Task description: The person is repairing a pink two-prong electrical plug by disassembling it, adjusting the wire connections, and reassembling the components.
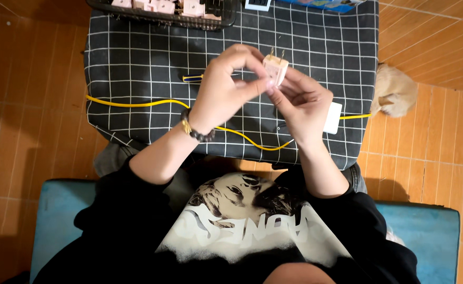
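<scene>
Plug (275,68), pale pink with two metal prongs pointing up, sits above the checked tablecloth (137,63), pinched between both hands. Left hand (222,92) grips it with thumb and forefinger; right hand (303,103) holds its lower side. A yellow cable (131,104) lies across the cloth beneath.

Basket (160,16) and blue box (323,4) cut off by top edge. Yellow cord (137,103) partly hidden behind left hand (221,94). White block (333,118) half-covered by right hand (302,102).
</scene>
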